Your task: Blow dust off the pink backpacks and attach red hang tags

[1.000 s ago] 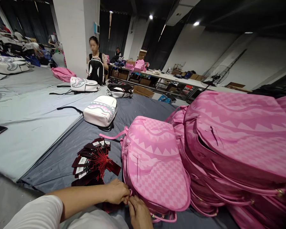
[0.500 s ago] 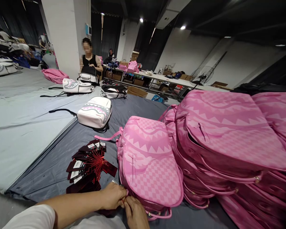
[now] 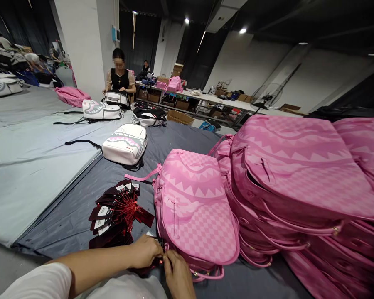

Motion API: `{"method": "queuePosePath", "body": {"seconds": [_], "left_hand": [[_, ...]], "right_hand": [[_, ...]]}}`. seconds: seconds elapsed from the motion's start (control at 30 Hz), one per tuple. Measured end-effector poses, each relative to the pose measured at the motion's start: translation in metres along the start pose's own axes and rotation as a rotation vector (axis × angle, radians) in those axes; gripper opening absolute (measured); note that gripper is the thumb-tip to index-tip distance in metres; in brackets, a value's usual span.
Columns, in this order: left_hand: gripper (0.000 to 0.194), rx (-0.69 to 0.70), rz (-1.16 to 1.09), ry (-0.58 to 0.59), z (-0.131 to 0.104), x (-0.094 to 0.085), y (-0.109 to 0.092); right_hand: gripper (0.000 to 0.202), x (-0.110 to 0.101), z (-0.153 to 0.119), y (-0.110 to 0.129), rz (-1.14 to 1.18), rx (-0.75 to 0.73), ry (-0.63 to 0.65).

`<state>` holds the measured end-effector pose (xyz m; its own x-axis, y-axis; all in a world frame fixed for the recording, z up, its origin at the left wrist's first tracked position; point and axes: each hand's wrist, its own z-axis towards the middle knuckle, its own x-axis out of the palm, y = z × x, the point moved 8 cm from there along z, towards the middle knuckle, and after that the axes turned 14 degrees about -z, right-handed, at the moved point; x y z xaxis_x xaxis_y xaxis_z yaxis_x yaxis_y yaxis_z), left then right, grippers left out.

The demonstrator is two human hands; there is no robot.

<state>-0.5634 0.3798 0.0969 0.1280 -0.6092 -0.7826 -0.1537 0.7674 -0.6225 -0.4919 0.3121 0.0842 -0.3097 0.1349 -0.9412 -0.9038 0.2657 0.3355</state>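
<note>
A pink backpack (image 3: 199,195) with a shark-mouth and checker print lies flat in front of me. At its lower left side my left hand (image 3: 146,251) is closed in a pinch, with a bit of red tag string (image 3: 161,261) at its fingertips. Close against it, my right hand (image 3: 178,272) pinches at the same spot, beside a small pink loop on the bag. The fingers partly hide what is gripped. Left of the bag, dark red hang tags (image 3: 107,214) with white labels lie fanned out, their red strings gathered at one point.
Stacked pink backpacks (image 3: 299,166) rise on the right. A white backpack (image 3: 124,145) and several others lie farther back on the grey cloth-covered table (image 3: 65,207). Across it a person (image 3: 120,79) handles a white bag. A fan (image 3: 268,97) stands at the back.
My hands stay at the bag's side; their fingertips have parted slightly, and more red string shows between them. The person across has shifted the bag, and its dark upper part no longer shows.
</note>
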Motion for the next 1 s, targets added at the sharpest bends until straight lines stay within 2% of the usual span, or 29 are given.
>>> {"method": "queuePosePath", "body": {"seconds": [0.13, 0.2, 0.33, 0.4, 0.47, 0.6, 0.73, 0.83, 0.93, 1.0], "left_hand": [[0.006, -0.158, -0.140, -0.103, -0.003, -0.013, 0.009], [0.010, -0.159, -0.207, -0.120, -0.004, -0.014, 0.008], [0.013, -0.152, -0.237, -0.078, -0.006, -0.005, 0.005], [0.010, -0.199, -0.265, -0.147, -0.010, -0.005, 0.009], [0.011, -0.185, -0.324, -0.185, -0.012, -0.005, 0.011], [0.023, -0.118, -0.314, -0.068, -0.010, 0.001, 0.015], [0.016, -0.135, -0.276, -0.070, -0.009, -0.002, 0.020], [0.022, -0.132, -0.243, -0.013, -0.009, 0.002, 0.019], [0.017, -0.157, -0.188, -0.059, -0.008, -0.001, 0.024], [0.017, -0.123, -0.223, -0.051, -0.006, 0.001, 0.026]], "right_hand": [[0.023, 0.000, 0.000, -0.006, 0.194, 0.056, -0.026], [0.020, -0.001, 0.000, -0.009, 0.278, 0.083, -0.040], [0.017, -0.004, -0.002, -0.008, 0.349, 0.129, -0.092], [0.014, -0.006, -0.005, -0.004, 0.369, 0.158, -0.116], [0.010, -0.008, -0.006, 0.001, 0.382, 0.185, -0.143], [0.012, -0.013, -0.003, 0.004, 0.353, 0.252, -0.196], [0.014, -0.013, -0.005, 0.004, 0.368, 0.280, -0.247], [0.016, -0.011, -0.007, 0.005, 0.367, 0.272, -0.259], [0.020, -0.010, -0.008, 0.005, 0.388, 0.272, -0.274], [0.020, -0.010, -0.008, 0.004, 0.381, 0.286, -0.290]]}}
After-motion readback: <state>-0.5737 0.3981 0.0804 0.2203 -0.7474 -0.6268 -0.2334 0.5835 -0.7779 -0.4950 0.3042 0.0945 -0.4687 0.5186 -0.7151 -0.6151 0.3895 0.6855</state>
